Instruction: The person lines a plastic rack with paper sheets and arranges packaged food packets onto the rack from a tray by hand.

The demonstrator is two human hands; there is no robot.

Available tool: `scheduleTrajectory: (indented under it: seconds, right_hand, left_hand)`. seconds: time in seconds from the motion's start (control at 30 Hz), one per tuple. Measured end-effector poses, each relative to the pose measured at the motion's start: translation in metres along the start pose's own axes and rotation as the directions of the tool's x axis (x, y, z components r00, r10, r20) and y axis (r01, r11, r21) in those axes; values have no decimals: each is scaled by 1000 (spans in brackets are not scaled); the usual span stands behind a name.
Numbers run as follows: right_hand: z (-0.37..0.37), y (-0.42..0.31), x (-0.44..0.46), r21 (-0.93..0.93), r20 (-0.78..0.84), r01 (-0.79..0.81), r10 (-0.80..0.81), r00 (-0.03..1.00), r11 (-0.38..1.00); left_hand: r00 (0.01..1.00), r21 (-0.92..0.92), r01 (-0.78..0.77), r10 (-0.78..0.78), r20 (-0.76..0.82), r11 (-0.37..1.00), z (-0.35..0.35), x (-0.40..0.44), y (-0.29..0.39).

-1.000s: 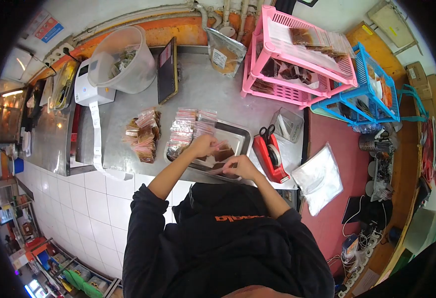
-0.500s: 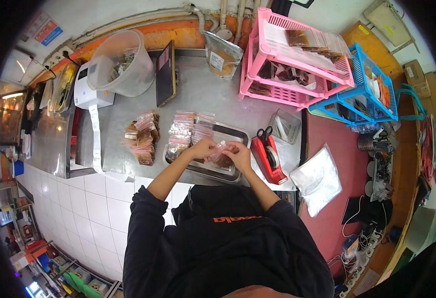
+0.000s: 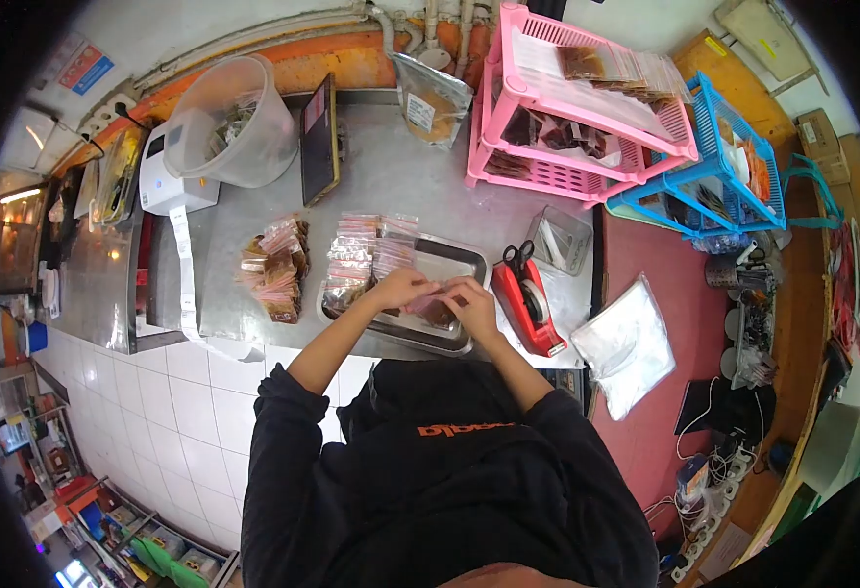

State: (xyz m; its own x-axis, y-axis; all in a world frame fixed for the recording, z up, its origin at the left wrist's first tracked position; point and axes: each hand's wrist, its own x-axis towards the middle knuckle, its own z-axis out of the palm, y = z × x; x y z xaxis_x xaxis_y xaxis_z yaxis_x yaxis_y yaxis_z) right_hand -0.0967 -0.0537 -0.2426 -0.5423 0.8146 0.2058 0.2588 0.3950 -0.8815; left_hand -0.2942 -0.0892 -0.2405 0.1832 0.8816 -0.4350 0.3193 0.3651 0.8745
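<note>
Both left hand (image 3: pixel 402 287) and right hand (image 3: pixel 474 309) fingers are pinching a clear plastic bag (image 3: pixel 430 305) by its probably floppy edge, above the rectangular metal tray (image 3: pixel 460 264).

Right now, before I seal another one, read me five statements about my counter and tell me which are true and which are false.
1. Your left hand and right hand both grip one small plastic bag. True.
2. The scissors lie inside the metal tray. False: the scissors are at the red tape dispenser, to the right of the metal tray.
3. The pink rack stands left of the blue rack. True.
4. The round tub holds nothing. False: the round tub has small packets in it.
5. A paper strip trails from the white printer. True.
</note>
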Motion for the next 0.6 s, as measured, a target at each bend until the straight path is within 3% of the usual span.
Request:
scheduleTrajectory:
  seconds: [0.03,0.1,0.13,0.2,0.23,0.27,0.3,0.33,0.37,0.4,0.47,0.53,0.6]
  right_hand:
    - [-3,0,0,-18,49,62,-61,997,998]
    - [-7,-2,-5,-55,84,54,-49,995,997]
    - [-8,-2,-7,-95,114,52,-41,993,994]
    - [-8,-5,-9,-89,86,87,-79,993,992]
    - [-8,-8,-8,-84,54,126,-122,991,988]
    - [-8,-11,-8,-70,62,134,-130,990,989]
    - [-12,-16,-8,-53,158,33,-25,987,998]
    - [-17,-19,-7,-48,255,-68,78,964,997]
    - [-22,-22,-5,-76,333,-34,58,941,997]
    - [-27,-25,0,24,406,33,-40,913,999]
    - [-31,-34,3,37,516,-133,95,851,990]
    - [-28,-37,9,4,489,-212,183,853,977]
    - [-15,-27,13,30,347,-265,239,907,964]
  left_hand:
    - [1000,-4,4,-4,-1,1000,0,-2,8]
    - [985,60,170,-170,-4,984,-2,0,20]
    - [985,54,174,-174,-4,983,-1,1,24]
    - [994,318,88,-105,37,944,-3,3,31]
    - [994,317,97,-110,26,944,-2,11,19]
    - [998,457,-37,52,-21,889,0,18,4]
    - [976,594,-148,214,-42,791,-2,21,-7]
    - [978,597,-129,202,-57,792,-7,19,-4]
    - [980,631,-103,186,-66,769,-12,18,0]
    - [982,662,-83,173,-72,745,-16,18,3]
    - [993,634,-85,121,-13,769,-24,15,8]
    - [984,595,-172,170,61,785,-28,15,7]
    - [981,591,-187,185,65,784,-27,15,5]
